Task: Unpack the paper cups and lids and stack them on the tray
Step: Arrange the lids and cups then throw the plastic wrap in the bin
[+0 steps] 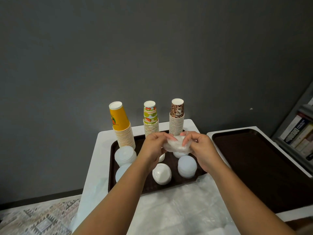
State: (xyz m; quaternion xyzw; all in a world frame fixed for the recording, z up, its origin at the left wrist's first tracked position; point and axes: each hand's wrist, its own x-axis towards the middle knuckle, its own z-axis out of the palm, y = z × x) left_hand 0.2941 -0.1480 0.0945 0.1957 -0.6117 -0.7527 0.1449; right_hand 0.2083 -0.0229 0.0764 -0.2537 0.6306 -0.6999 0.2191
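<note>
Both hands hold a wrapped bundle of clear plastic lids [177, 144] above the far half of the brown tray [113, 168]. The left hand [155, 145] pinches the film at the bundle's left side, and the right hand [200, 147] pinches it at the upper right; each grip is closed on the wrap, not on the lids themselves.

The bundle looks very light, and its film soft and slippery, so it will likely crumple and slide under a loose hold. The lids inside seem thin and easy to bend; the safer place to take them is around the rim of the whole stack, not by one lid's edge.

On the tray, three upside-down cup stacks line the far edge: yellow cups [122, 126] at the left corner, fruit-print cups [150, 119] in the middle, leopard-print cups [177, 117] toward the right. Unwrapped lid stacks [187, 166] sit nearer the front edge. Loose plastic wrap [183, 209] lies on the counter [103, 138] in front of the tray.
</note>
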